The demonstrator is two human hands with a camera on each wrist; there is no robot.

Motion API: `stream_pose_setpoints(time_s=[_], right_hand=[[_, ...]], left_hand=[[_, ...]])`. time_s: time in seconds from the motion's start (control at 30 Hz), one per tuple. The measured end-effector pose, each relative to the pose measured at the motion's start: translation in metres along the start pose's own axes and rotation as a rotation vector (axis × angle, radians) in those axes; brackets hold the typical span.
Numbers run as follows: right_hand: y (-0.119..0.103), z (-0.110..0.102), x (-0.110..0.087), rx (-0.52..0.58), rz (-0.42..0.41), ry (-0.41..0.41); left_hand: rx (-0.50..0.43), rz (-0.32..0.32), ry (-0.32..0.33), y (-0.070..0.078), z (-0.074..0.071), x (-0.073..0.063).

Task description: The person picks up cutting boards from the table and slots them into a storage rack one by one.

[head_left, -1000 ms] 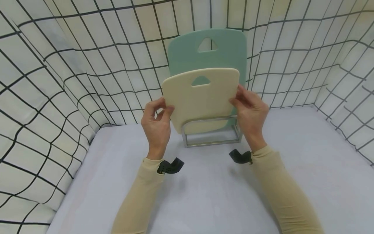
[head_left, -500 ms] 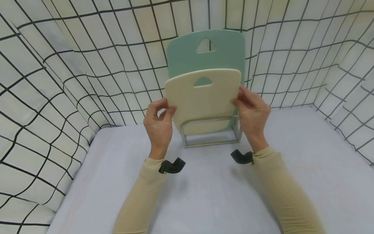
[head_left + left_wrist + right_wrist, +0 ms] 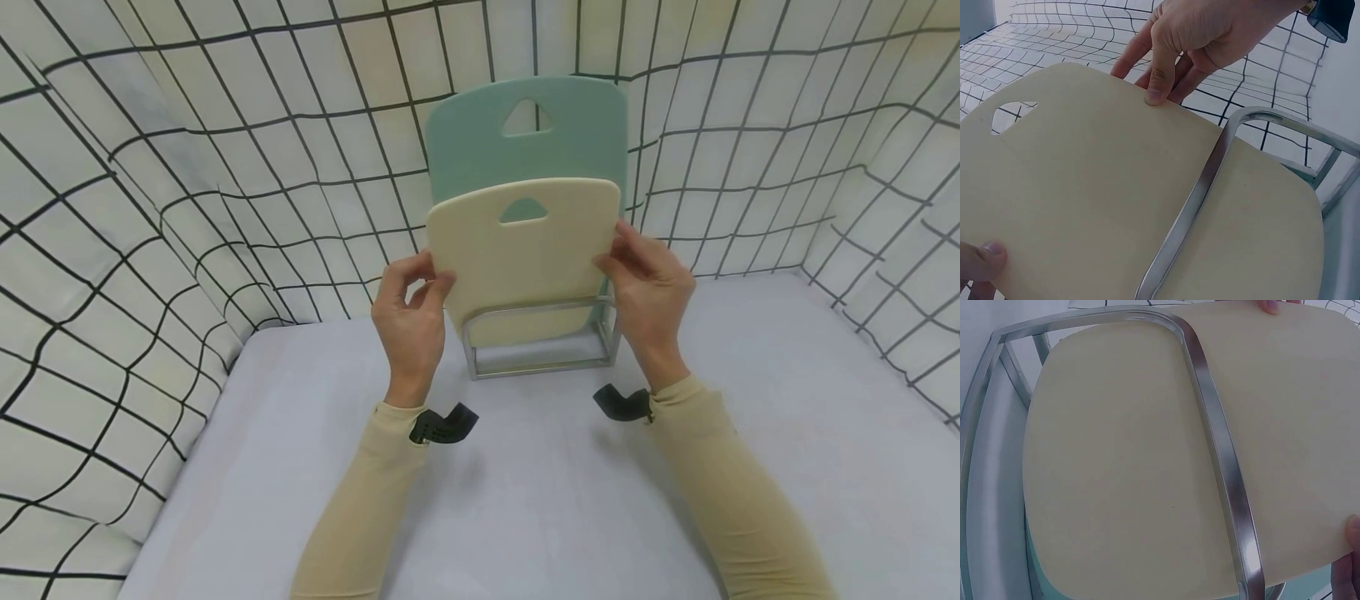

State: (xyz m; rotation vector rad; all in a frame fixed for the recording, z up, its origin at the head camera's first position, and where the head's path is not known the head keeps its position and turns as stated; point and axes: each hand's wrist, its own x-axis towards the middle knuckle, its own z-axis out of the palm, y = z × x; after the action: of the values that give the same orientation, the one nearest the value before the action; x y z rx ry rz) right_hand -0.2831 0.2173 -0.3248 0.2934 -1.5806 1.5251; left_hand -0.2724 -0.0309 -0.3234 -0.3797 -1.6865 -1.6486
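A cream cutting board (image 3: 525, 258) stands tilted, its left side a little lower, with its lower part behind the front bar of a metal rack (image 3: 543, 364). My left hand (image 3: 411, 321) pinches the board's left edge, thumb on the front face. On the opposite edge, my right hand (image 3: 648, 292) pinches it the same way. Behind it rises a larger green cutting board (image 3: 480, 150), partly hidden by the cream one. In the right wrist view the cream board's rounded lower end (image 3: 1110, 456) shows inside the rack, beyond the bar (image 3: 1219, 444).
The rack stands on a white tabletop (image 3: 525, 500) near the back. A white wall with black grid lines (image 3: 300, 167) encloses the back and both sides. Dark wrist-mounted pieces (image 3: 444, 423) jut inward from both sleeves.
The cream board has shifted slightly to the right with both hands holding it, and its top edge is a touch lower. The rack and green board stay nearly in place.
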Motion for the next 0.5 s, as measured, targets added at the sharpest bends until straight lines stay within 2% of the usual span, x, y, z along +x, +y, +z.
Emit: stream_pose_setpoints(time_s=[0.5], right_hand=[[0.0036,-0.0051,0.0004,-0.016,-0.012,0.014]], left_hand=[[-0.01,-0.025,0.005,-0.0007,0.008,-0.0012]])
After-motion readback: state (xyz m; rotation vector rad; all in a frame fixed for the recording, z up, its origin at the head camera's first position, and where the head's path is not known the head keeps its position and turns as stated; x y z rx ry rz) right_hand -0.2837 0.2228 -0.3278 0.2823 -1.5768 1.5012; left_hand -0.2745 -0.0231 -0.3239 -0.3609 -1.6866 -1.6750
